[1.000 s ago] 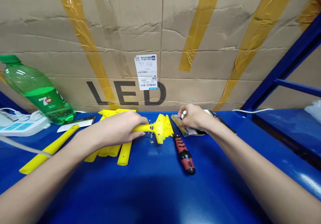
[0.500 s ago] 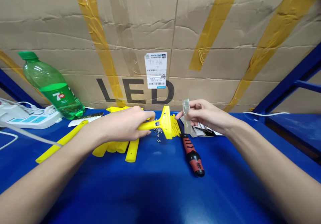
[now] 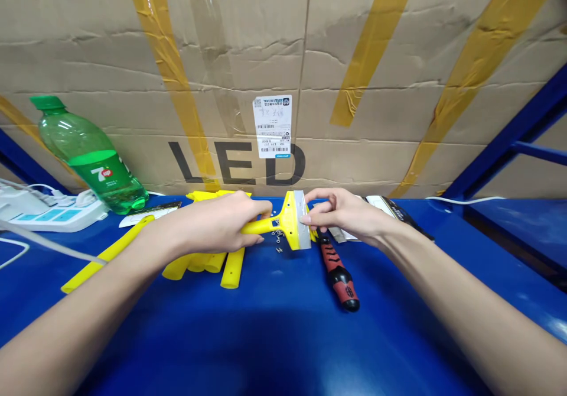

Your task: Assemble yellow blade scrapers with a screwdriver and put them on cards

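The left hand (image 3: 217, 224) closes around the handle of a bright yellow plastic scraper (image 3: 268, 226), its fingers (image 3: 254, 218) curled over the shaft and holding the tool just above the worktop, with the wide yellow head standing up to the right of those fingertips. The right hand (image 3: 341, 213) comes in from the other side, its fingers (image 3: 315, 208) loosely spread, with their tips against a flat grey metal strip (image 3: 303, 220) along the edge of the scraper head; whether they grip it firmly, the picture does not settle. Just below the scraper head, a few tiny metal screws (image 3: 278, 242) lie on the glossy blue metal worktop (image 3: 266, 325). Below the right fingers lies a screwdriver with a red-and-black handle (image 3: 339, 275), its tip close to the scraper head. Below the left fingers lie several yellow plastic handles (image 3: 199, 263), and further left a long yellow plastic bar (image 3: 108, 253) lies at a slant. Beyond the right fingers are a white-and-black packaging card (image 3: 385, 208) and some loose packaging. Well left of the left fingers, a green 7UP bottle (image 3: 86, 159) lies tilted beside a white power strip (image 3: 53, 217), in front of a taped cardboard carton printed LED (image 3: 234, 162).
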Demonstrator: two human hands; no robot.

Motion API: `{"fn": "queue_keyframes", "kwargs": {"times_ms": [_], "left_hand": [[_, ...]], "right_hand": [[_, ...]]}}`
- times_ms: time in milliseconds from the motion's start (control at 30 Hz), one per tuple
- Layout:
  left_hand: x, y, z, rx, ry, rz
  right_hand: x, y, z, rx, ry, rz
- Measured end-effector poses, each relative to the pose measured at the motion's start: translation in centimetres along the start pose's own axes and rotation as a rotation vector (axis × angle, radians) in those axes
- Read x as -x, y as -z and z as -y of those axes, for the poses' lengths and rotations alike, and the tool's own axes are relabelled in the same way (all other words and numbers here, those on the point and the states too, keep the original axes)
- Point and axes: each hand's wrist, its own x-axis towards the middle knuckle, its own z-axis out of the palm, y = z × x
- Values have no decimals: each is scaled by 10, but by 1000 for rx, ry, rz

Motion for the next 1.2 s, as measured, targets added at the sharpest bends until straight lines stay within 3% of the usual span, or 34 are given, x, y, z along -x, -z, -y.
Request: {"fn": "queue_keyframes", "kwargs": {"times_ms": [267,500,900,1033,1100,1200], "left_hand": [[0,4,-6,2,-28,46],[3,5,-1,11,-54,83],[3,4,3,21,-38,40],[4,4,9,38,-33,-4],[5,5,11,44,-22,-13],[7,8,12,11,3,20]], "right_hand": [[1,-12,2,73,-63,17],[3,-20,5,5,-116,40],[1,-15,2,-64,-184,5],[1,-12,6,-31,-147,0],[0,-8,6,84,-91,-80],[-4,-1,3,533,-1,-321]]}}
